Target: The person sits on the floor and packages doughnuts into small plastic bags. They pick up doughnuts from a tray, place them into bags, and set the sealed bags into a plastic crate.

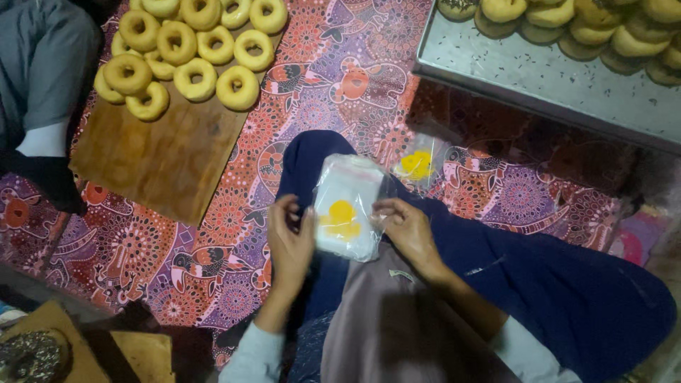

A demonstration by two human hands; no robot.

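My left hand (pixel 291 241) and my right hand (pixel 406 228) together hold a small clear plastic bag (pixel 345 206) with a yellow print, over my lap in dark blue trousers. The left hand grips its left edge, the right hand pinches its right edge. A second clear bag with a yellow print (pixel 417 165) lies on the patterned cloth just beyond my knee.
A wooden board (pixel 163 159) at upper left carries several plain ring doughnuts (pixel 190 50). A metal tray (pixel 539 78) at upper right holds more doughnuts. Another person's grey-clad leg and dark sock (pixel 42 106) sit at the left. A dark glazed doughnut (pixel 28 356) lies bottom left.
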